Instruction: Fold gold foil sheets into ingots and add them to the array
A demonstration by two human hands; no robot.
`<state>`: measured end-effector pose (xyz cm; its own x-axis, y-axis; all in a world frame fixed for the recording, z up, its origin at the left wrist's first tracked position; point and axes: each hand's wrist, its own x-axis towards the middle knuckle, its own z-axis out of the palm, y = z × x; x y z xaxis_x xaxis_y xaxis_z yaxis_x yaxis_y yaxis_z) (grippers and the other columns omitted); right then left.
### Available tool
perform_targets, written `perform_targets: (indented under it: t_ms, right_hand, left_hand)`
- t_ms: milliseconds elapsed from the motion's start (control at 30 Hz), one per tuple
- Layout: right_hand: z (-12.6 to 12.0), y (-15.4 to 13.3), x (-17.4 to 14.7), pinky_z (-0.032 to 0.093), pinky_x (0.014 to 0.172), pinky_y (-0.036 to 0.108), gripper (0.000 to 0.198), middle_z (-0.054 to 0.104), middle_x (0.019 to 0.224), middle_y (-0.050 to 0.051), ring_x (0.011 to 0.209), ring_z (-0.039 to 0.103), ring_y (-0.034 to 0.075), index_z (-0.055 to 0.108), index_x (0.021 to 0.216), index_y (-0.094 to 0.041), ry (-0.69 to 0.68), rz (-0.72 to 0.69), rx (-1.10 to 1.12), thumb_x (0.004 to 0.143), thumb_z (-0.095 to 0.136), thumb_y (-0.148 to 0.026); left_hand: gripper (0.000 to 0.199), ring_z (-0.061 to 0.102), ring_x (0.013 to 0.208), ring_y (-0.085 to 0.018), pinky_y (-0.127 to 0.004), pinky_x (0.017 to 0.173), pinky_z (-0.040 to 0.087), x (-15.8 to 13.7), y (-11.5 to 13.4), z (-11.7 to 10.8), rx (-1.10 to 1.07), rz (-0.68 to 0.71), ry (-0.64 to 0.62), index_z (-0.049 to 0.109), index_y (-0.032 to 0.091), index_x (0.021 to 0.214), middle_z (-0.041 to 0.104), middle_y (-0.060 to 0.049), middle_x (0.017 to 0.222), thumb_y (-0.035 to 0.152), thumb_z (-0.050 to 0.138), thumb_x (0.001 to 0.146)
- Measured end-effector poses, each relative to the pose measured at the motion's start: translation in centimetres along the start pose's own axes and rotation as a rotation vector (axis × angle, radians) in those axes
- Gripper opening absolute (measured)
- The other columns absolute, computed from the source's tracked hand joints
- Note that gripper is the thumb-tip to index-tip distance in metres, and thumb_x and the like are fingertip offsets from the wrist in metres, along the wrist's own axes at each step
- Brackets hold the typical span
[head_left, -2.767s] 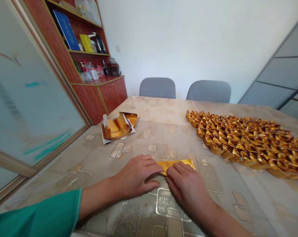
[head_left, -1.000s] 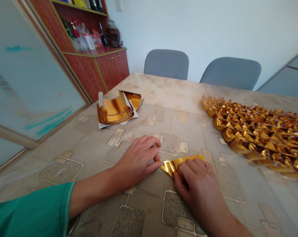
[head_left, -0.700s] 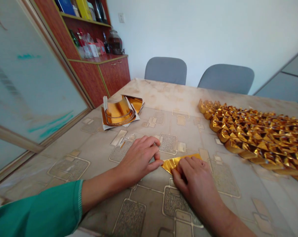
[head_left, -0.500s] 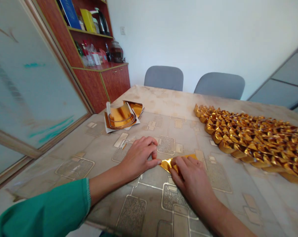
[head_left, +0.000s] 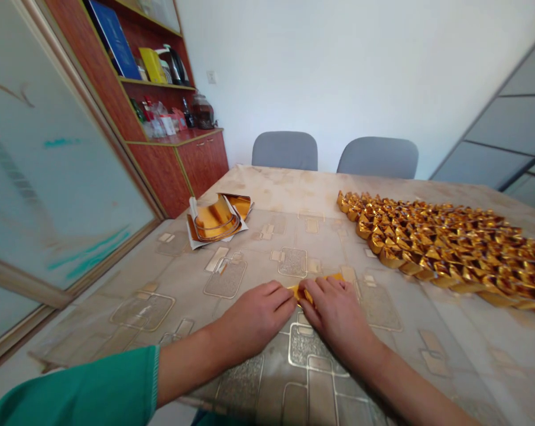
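Observation:
A small piece of gold foil paper point(head_left: 339, 277) lies on the patterned tablecloth point(head_left: 271, 331), mostly covered by my fingers. My right hand point(head_left: 331, 302) presses over it from the right, fingers bent onto the foil. At its left tip my left hand point(head_left: 265, 310) pinches the paper, with the fingers curled together and the thumb side hidden. Beyond my hands, to the left, rests a pile of curved gold foil sheets point(head_left: 216, 220) with white backing. On the right spreads a large batch of folded gold paper pieces point(head_left: 431, 242), set close together in rows.
Two grey chairs point(head_left: 285, 151) stand at the table's far side, against a white wall. Back left is a reddish wooden cabinet point(head_left: 203, 163) with a glass jar point(head_left: 203, 110) and bottles on it. A frosted sliding door point(head_left: 72, 160) runs along the left.
My left hand has closed its fingers onto the left tip of the foil, and less of the foil shows. The right hand stays on the foil. The view has tilted up slightly.

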<state>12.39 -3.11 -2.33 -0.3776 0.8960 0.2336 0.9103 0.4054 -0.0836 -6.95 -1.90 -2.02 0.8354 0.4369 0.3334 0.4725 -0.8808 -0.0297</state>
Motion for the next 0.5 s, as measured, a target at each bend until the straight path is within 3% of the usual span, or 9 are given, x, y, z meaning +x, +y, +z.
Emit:
perform_targets:
  t_ms: [233, 500]
  right_hand:
    - [-0.6, 1.3, -0.2, 0.040, 0.076, 0.037, 0.013, 0.065, 0.090, 0.004, 0.086, 0.059, 0.025, 0.063, 0.103, -0.023, -0.036, -0.095, 0.093, 0.091, 0.060, -0.026]
    - [-3.3, 6.0, -1.2, 0.044, 0.078, 0.033, 0.019, 0.060, 0.094, 0.005, 0.090, 0.055, 0.020, 0.065, 0.106, -0.022, -0.109, -0.183, 0.307, 0.096, 0.049, -0.017]
  left_hand:
    - [0.031, 0.055, 0.093, -0.022, -0.033, 0.085, 0.050, 0.1, 0.7, -1.4, 0.043, -0.041, -0.172, 0.053, 0.013, 0.123, 0.061, -0.010, 0.108, 0.014, 0.049, 0.093]
    - [0.036, 0.055, 0.095, -0.023, -0.034, 0.082, 0.050, 0.2, 0.0, -1.6, -0.010, -0.031, -0.222, 0.050, 0.027, 0.130, 0.059, -0.007, 0.103, 0.020, 0.049, 0.095]
